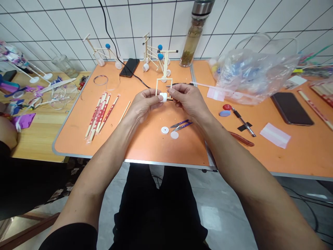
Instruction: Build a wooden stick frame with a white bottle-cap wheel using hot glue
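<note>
My left hand and my right hand are raised over an orange table. Between them they pinch a small rectangular frame of thin wooden sticks. A white block or wheel sits on its lower edge, gripped by the fingertips of both hands. A dark slender item shows behind my right fingers, and I cannot tell whether it touches them. Below my hands lie purple-handled thread snips, a white disc and a pale round disc.
Wrapped chopsticks lie left. Stick models with blue balls stand behind, near a black phone. A plastic bag, glass bottle and second phone lie right. A co-worker's arm shows left.
</note>
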### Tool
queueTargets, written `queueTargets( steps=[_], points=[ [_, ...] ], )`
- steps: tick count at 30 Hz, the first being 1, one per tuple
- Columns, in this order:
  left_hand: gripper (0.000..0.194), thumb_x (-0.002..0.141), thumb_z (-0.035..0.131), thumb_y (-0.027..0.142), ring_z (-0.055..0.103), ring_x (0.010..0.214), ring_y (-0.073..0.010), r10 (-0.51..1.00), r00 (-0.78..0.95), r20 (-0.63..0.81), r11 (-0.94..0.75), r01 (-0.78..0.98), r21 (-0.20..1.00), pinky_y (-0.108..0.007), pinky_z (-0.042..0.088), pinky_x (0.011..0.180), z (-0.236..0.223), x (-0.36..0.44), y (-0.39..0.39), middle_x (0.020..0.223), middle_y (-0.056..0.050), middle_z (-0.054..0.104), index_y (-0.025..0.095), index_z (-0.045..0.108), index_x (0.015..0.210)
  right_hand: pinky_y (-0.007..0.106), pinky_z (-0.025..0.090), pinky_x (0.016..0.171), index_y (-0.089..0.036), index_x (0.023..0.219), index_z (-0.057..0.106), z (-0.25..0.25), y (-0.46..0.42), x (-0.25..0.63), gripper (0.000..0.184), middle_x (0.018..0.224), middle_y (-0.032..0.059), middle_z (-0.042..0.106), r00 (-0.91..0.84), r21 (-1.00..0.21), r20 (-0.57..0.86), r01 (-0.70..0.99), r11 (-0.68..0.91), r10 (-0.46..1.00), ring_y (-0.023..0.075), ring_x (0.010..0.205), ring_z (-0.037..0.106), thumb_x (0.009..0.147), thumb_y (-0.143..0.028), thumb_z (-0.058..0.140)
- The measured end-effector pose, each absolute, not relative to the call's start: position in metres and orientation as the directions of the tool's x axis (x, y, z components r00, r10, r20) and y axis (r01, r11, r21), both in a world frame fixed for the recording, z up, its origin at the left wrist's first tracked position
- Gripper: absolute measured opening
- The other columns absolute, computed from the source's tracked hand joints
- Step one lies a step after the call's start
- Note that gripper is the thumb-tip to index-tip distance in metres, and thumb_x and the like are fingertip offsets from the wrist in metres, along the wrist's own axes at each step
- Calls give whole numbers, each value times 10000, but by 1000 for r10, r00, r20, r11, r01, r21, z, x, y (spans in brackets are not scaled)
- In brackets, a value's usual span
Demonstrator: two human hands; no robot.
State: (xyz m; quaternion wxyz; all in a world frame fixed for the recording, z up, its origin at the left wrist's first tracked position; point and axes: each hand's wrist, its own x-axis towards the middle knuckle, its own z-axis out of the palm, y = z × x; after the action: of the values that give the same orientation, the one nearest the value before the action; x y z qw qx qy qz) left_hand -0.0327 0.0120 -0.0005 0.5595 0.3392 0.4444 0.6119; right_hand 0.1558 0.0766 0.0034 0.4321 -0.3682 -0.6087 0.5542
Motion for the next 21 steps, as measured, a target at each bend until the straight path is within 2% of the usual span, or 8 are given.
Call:
queueTargets(
  steps=[9,15,21],
  points=[
    [368,640,1094,223,788,886,-154,987,-150,-66,6,-375,927,-297,658,886,-4,-34,14,900,-6,816,183,811,870,322,407,612,-248,868,731,1,77,156,581,798,-3,628,-387,-991,130,-13,136,913,140,696,509,821,-754,1013],
    [392,616,1098,253,784,882,-145,991,-134,-30,-21,-363,931,-271,649,864,-12,-36,20,908,-1,825,185,817,881,287,385,579,-228,829,763,-3,80,155,550,776,-8,655,-363,-990,140,-84,118,921,120,680,514,752,-665,1087],
    [360,663,1082,265,789,875,-149,990,-140,-13,-37,-352,935,-277,654,851,-17,-38,22,919,-10,817,176,820,893,271,381,574,-226,826,778,-5,81,154,461,767,-7,664,-354,-989,144,-81,123,924,118,675,507,802,-577,1075]
  ],
)
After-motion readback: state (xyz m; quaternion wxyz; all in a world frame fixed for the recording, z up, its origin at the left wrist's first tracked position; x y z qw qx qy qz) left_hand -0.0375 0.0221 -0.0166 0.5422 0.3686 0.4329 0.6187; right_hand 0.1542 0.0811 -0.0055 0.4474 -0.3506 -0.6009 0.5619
